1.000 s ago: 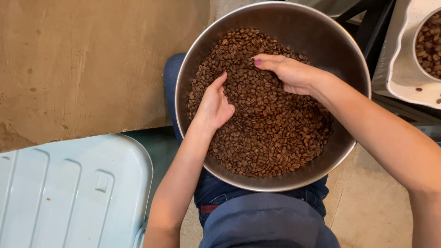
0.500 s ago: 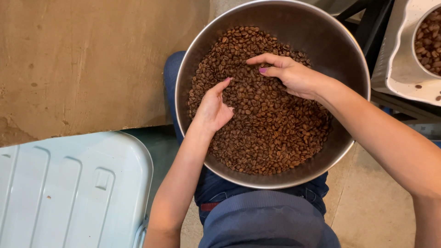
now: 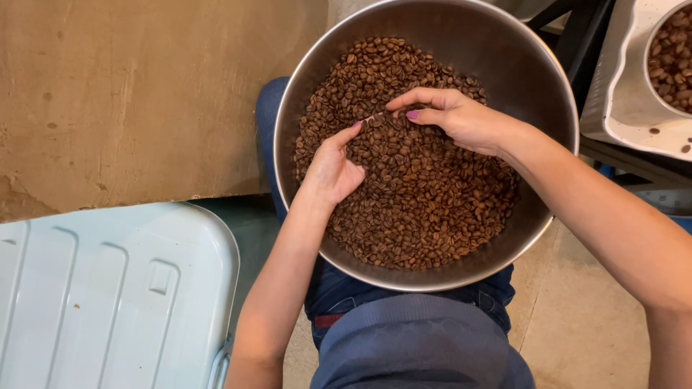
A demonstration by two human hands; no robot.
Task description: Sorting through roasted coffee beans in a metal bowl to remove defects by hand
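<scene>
— Where do the coffee beans (image 3: 425, 209) lie?

— They fill the bottom of a wide steel bowl (image 3: 504, 50) that rests on the person's lap, over blue jeans (image 3: 270, 108). The heap reaches up the bowl's far left side and thins toward the bare metal at the upper right.

— And the hands, how do they sit against that heap?

— Both are inside the bowl, on top of the beans. The left hand (image 3: 331, 169) lies at the left part of the heap, palm cupped and turned up toward the middle, fingers loosely curled with beans against the palm. The right hand (image 3: 454, 115) comes in from the right, its forearm crossing over the rim, fingers bent downward onto the beans near the heap's centre.

— Are the two hands touching?

— Their fingertips are very near each other, just above the heap's middle; whether they actually meet cannot be told. Neither hand is closed tight on anything: both are half-open, resting in loose beans.

— Is a single bean pinched?

— The right thumb and forefinger sit close together, but it is too small to tell.

— What else is around?

— A pale blue plastic lid (image 3: 108, 288) lies at the lower left, beside the person's knee. A tan wall (image 3: 144, 94) fills the upper left. At the upper right a white tray (image 3: 620, 101) holds a second bowl of beans (image 3: 670, 57), well apart from both hands.
</scene>
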